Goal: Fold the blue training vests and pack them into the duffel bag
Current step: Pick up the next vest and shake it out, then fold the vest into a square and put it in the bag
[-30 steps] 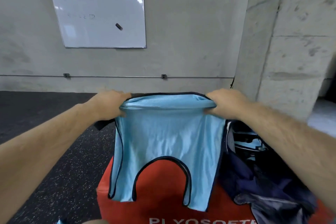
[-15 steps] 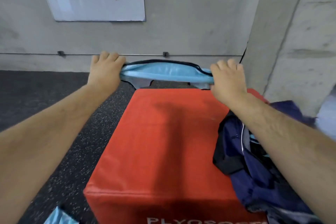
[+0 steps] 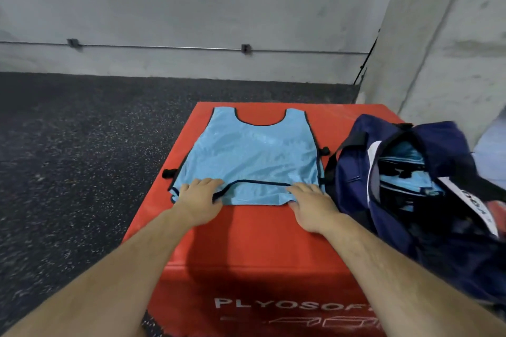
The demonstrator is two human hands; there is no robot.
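While my left hand (image 3: 198,195) pressed straight fingers, gripping nothing, on the near hem of the light-blue mesh training vest (image 3: 252,156) spread mid-frame on the red foam box (image 3: 246,241), my right hand (image 3: 312,204) matched; I feared slippery mesh skewing the fold.

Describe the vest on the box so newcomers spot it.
Start at the red box. On its top, left of the navy duffel bag, a light blue vest with black trim lies flat, left hand and right hand on its near hem. The other blue vests sit folded inside the bag.
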